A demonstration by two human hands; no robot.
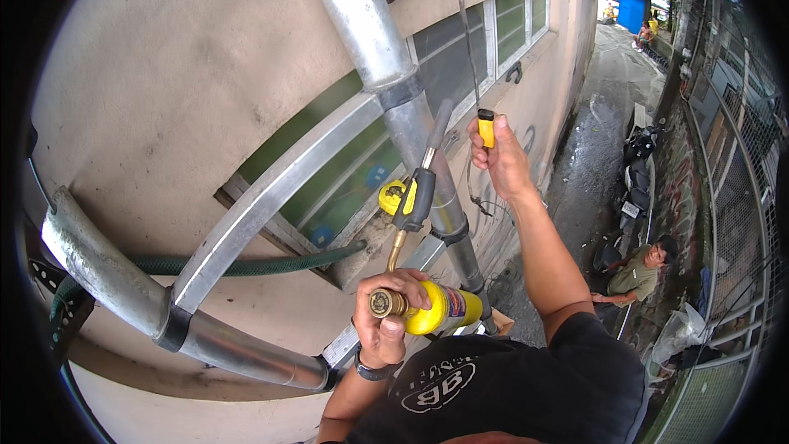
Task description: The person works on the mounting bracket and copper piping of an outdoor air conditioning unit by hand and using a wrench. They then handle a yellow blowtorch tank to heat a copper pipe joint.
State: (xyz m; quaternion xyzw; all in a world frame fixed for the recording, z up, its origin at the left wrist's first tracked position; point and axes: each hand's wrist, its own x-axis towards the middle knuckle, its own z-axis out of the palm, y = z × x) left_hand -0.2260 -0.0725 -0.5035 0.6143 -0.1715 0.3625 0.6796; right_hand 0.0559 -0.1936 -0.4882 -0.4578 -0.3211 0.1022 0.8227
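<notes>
My left hand (385, 321) is wrapped round the brass valve end of a gas torch (415, 201), whose yellow cylinder (448, 308) lies on its side. The torch's metal nozzle points up and away, in front of a galvanised metal pipe (403, 119); no flame shows at its tip. My right hand (503, 160) is raised to the right of the nozzle, closed on a yellow lighter (486, 133) with a black top. A thin wire (471, 41) hangs close to the lighter. Beside the torch handle is a yellow tape measure (391, 196).
Metal crossbars (271, 189) join the upright pipe to a second pipe (107, 271) at left. A green hose (246, 266) runs along the wall below a louvred window (329, 164). Far below right, a person (637, 275) sits near a parked motorcycle (637, 173) in an alley.
</notes>
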